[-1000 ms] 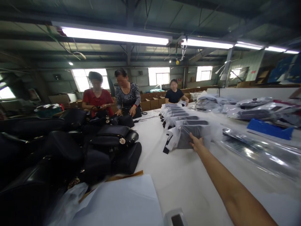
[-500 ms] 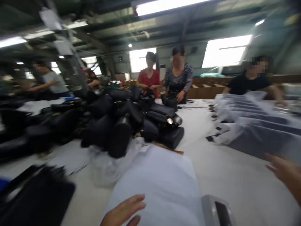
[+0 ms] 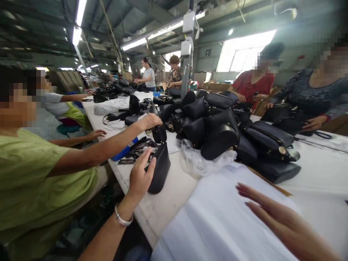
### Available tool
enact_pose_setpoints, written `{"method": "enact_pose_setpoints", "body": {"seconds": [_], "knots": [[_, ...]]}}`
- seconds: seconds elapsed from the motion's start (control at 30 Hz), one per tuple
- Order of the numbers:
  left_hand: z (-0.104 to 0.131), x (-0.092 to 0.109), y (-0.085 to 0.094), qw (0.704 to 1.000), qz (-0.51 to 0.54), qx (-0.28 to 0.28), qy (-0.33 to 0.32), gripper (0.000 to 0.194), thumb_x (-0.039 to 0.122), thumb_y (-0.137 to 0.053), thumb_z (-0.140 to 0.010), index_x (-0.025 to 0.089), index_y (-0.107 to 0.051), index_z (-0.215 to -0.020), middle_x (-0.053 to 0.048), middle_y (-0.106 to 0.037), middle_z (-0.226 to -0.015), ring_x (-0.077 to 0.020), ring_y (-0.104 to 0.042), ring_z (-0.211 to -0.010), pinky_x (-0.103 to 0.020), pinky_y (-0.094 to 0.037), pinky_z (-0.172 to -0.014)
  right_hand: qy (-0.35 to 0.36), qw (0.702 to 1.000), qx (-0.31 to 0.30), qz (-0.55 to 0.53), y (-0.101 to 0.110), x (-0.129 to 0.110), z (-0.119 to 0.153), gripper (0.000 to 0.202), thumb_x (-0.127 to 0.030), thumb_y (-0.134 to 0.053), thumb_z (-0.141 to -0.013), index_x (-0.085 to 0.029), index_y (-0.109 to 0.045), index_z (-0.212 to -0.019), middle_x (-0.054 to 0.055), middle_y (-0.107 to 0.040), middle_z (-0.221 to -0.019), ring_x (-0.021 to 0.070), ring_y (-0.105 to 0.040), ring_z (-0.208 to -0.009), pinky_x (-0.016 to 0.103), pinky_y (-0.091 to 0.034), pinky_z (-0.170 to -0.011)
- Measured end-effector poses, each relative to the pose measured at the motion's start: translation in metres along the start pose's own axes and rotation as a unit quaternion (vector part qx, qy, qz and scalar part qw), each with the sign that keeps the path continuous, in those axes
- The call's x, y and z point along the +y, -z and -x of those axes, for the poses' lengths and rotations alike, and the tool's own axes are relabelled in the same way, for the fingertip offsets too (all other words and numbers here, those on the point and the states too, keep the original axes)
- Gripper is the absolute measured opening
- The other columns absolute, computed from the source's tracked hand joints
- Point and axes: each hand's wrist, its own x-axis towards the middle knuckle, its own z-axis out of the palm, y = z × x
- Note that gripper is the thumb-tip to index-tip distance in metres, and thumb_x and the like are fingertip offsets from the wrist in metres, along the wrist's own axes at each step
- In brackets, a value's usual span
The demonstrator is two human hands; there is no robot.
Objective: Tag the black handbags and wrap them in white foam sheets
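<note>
Both hands I guided had fingers extended: the left hand (image 3: pixel 140 174) at the near bag (image 3: pixel 161 173) on the table (image 3: pixel 170 206), contact unclear; the right hand (image 3: pixel 274 214) over the sheet (image 3: pixel 214 210). I judged a broad palm hold, clear of the co-worker's hand (image 3: pixel 150 121), steadiest.

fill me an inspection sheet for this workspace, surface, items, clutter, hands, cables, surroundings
surface: white table top, partly covered by a white sheet
job's things: black bag at the table's near-left edge; white sheet spread beside it
clutter: heaped black bags; crumpled clear plastic; blue item
hands: left hand at the black bag, grip unclear; right hand open above the white sheet
cables: a cord hangs from the ceiling
surroundings: co-worker in green reaching in from the left; others around the table; ceiling lights on
</note>
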Motion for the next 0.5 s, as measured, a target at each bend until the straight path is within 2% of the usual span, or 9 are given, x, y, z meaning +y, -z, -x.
{"method": "enact_pose_setpoints", "body": {"seconds": [0.1, 0.17, 0.23, 0.33, 0.43, 0.5], "knots": [[0.005, -0.025, 0.003, 0.987, 0.058, -0.089, 0.121, 0.053, 0.049, -0.041, -0.101, 0.015, -0.053, -0.140, -0.013, -0.053, -0.146, -0.0267, -0.046, -0.138, -0.046, -0.036, -0.116, 0.036, 0.995, -0.078, -0.058, -0.095, -0.058, -0.022, 0.068, -0.066, -0.062, -0.082, -0.024, -0.061, -0.135, 0.009, -0.061, -0.136, 0.0333, -0.056, -0.126, 0.052, -0.046, -0.108], [0.019, -0.029, -0.004, 0.979, 0.082, -0.133, 0.129, 0.056, 0.051, -0.038, -0.101, 0.015, -0.053, -0.140, -0.013, -0.054, -0.145, -0.0268, -0.047, -0.138, -0.046, -0.038, -0.115, 0.039, 0.991, -0.093, -0.090, -0.152, -0.085, -0.044, 0.070, -0.068, -0.051, -0.088, -0.019, -0.058, -0.138, 0.011, -0.057, -0.141, 0.0301, -0.060, -0.122, 0.046, -0.052, -0.102], [0.037, -0.028, -0.015, 0.975, 0.105, -0.165, 0.106, 0.056, 0.051, -0.038, -0.101, 0.015, -0.051, -0.142, -0.012, -0.050, -0.149, -0.0245, -0.043, -0.141, -0.044, -0.034, -0.118, 0.030, 0.993, -0.083, -0.080, -0.191, -0.101, -0.063, 0.068, -0.068, -0.044, -0.092, -0.017, -0.061, -0.133, 0.013, -0.061, -0.136, 0.0284, -0.065, -0.113, 0.042, -0.057, -0.092], [0.058, -0.027, -0.029, 0.966, 0.128, -0.214, 0.063, 0.054, 0.047, -0.037, -0.102, 0.016, -0.048, -0.145, -0.010, -0.045, -0.153, -0.0219, -0.037, -0.145, -0.041, -0.029, -0.121, 0.040, 0.996, -0.065, 0.045, -0.217, -0.109, -0.082, 0.063, -0.068, -0.045, -0.092, -0.015, -0.068, -0.119, 0.013, -0.072, -0.112, 0.0285, -0.069, -0.100, 0.038, -0.056, -0.083], [0.061, -0.035, -0.035, 0.959, 0.123, -0.256, 0.017, 0.048, 0.042, -0.040, -0.101, 0.016, -0.054, -0.140, -0.012, -0.051, -0.149, -0.0227, -0.042, -0.142, -0.041, -0.035, -0.118, 0.055, 0.977, -0.060, 0.195, -0.221, -0.110, -0.090, 0.052, -0.059, -0.057, -0.089, -0.013, -0.071, -0.108, 0.013, -0.075, -0.096, 0.0296, -0.070, -0.090, 0.035, -0.053, -0.076], [0.054, -0.042, -0.031, 0.962, 0.105, -0.252, -0.024, 0.041, 0.040, -0.043, -0.100, 0.018, -0.062, -0.130, -0.011, -0.058, -0.142, -0.0240, -0.051, -0.135, -0.042, -0.042, -0.113, 0.052, 0.967, -0.055, 0.244, -0.220, -0.111, -0.090, 0.042, -0.050, -0.059, -0.090, -0.012, -0.074, -0.101, 0.016, -0.075, -0.094, 0.0304, -0.070, -0.088, 0.035, -0.051, -0.073]]}}
